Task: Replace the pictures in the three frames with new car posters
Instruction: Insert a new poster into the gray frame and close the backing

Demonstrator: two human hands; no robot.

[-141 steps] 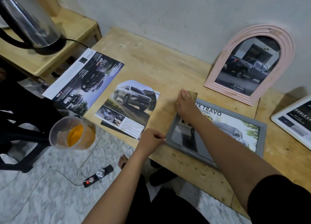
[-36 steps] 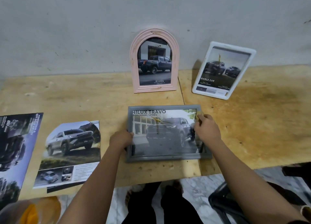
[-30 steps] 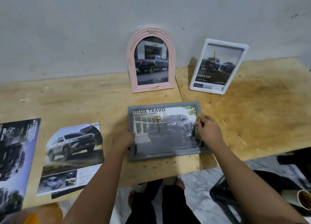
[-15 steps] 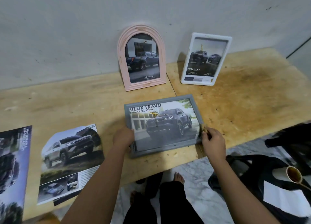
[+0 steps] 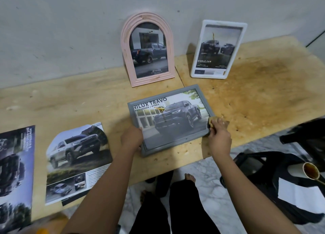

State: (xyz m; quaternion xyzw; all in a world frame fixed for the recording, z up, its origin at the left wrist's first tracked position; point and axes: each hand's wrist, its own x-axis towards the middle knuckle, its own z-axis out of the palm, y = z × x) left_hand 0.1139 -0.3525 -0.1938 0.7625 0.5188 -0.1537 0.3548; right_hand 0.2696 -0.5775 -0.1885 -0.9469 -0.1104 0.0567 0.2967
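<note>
Head view | my left hand (image 5: pixel 131 137) grips grey frame (image 5: pixel 171 119) | my right hand (image 5: pixel 219 137) pinches tan thing (image 5: pixel 214 120) at 3 o'clock | all three show cars; nearly done, I think.

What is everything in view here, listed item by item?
table: one, light wood, along the wall
grey frame: one, grey, flat mid-table, holding a truck poster
pink frame: one, pink, arched, standing by the wall
white frame: one, white, standing right of the pink frame
loose posters: two, dark car prints, flat on the table's left
tan pad: one, tan, at the grey frame's right edge
cup: one, brown inside, low at far right
left hand: one, grips the grey frame's left edge
right hand: one, pinches the tan pad
</note>
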